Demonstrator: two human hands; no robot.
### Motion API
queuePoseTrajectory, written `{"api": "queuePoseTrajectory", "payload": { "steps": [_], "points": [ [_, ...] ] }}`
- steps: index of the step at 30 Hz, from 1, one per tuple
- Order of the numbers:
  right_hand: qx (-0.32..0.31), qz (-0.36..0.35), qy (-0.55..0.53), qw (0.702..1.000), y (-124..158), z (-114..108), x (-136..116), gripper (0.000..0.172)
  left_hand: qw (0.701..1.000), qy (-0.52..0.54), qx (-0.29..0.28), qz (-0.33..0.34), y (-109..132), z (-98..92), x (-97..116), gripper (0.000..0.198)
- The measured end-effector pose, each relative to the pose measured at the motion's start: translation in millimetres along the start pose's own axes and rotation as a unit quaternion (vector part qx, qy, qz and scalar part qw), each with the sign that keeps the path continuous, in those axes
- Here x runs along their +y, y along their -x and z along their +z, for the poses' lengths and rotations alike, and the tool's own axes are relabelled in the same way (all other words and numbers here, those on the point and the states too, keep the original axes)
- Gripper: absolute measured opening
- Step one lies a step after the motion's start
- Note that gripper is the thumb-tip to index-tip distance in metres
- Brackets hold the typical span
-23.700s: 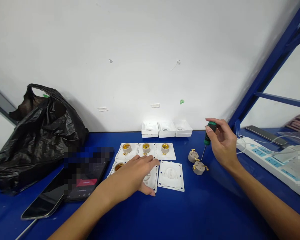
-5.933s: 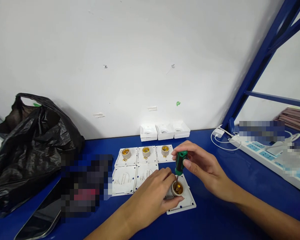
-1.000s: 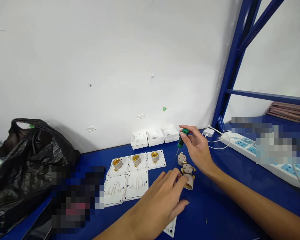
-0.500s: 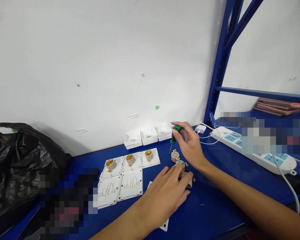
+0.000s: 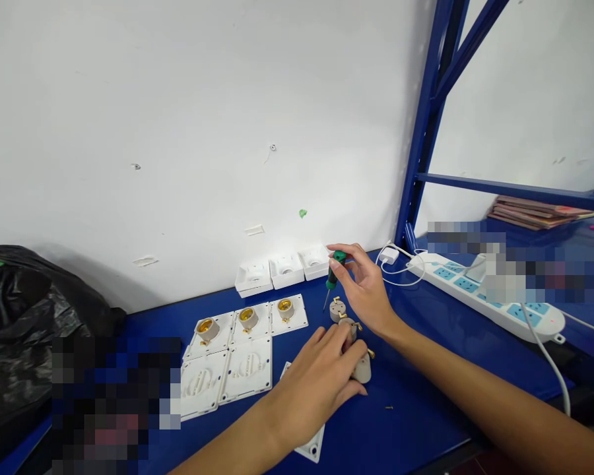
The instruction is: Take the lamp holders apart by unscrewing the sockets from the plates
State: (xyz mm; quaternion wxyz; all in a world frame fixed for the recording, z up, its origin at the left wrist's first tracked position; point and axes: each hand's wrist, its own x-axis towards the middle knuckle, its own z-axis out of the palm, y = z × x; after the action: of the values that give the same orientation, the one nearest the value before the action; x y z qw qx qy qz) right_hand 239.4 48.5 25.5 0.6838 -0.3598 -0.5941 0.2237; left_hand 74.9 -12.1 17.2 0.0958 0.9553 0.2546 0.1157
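My right hand (image 5: 363,287) grips a green-handled screwdriver (image 5: 335,269), its thin shaft pointing down above the blue table. Below it, my left hand (image 5: 317,379) has thumb and fingers closed around a beige lamp socket (image 5: 362,371) with brass terminals, partly hidden by the fingers. Two more loose lamp sockets lie just beyond: one socket (image 5: 337,309) near the screwdriver tip, another socket (image 5: 348,326) against my left fingers. Under my left hand a white plate (image 5: 313,447) shows only at its edges. A small screw (image 5: 389,407) rests to the right.
Three white plates with brass-lined sockets (image 5: 248,318) stand left, with two bare plates (image 5: 246,369) in front. Three white square boxes (image 5: 286,270) line the wall. A power strip (image 5: 490,297) with cables lies right, beside a blue frame (image 5: 420,132). A black bag (image 5: 20,330) sits left.
The view has shifted slightly right. The lamp socket in my left hand has turned so that its broad pale face shows. The screwdriver stays in my right hand.
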Motion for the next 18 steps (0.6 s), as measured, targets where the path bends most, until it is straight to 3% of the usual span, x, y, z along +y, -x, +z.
{"api": "queuePoseTrajectory", "payload": {
  "steps": [6,14,18],
  "points": [
    [-0.003,-0.001,-0.002,1.000,0.6,0.9,2.2,0.019,0.998,0.046,-0.011,-0.038,9.5,-0.1,3.7,0.054],
    [-0.011,-0.008,-0.005,1.000,2.6,3.0,2.1,0.019,0.999,0.020,-0.019,-0.029,6.1,7.7,10.0,0.053],
    [-0.011,-0.014,-0.006,1.000,3.2,3.6,-0.5,0.018,0.999,0.030,0.012,-0.012,8.5,9.4,15.0,0.057]
  ]
}}
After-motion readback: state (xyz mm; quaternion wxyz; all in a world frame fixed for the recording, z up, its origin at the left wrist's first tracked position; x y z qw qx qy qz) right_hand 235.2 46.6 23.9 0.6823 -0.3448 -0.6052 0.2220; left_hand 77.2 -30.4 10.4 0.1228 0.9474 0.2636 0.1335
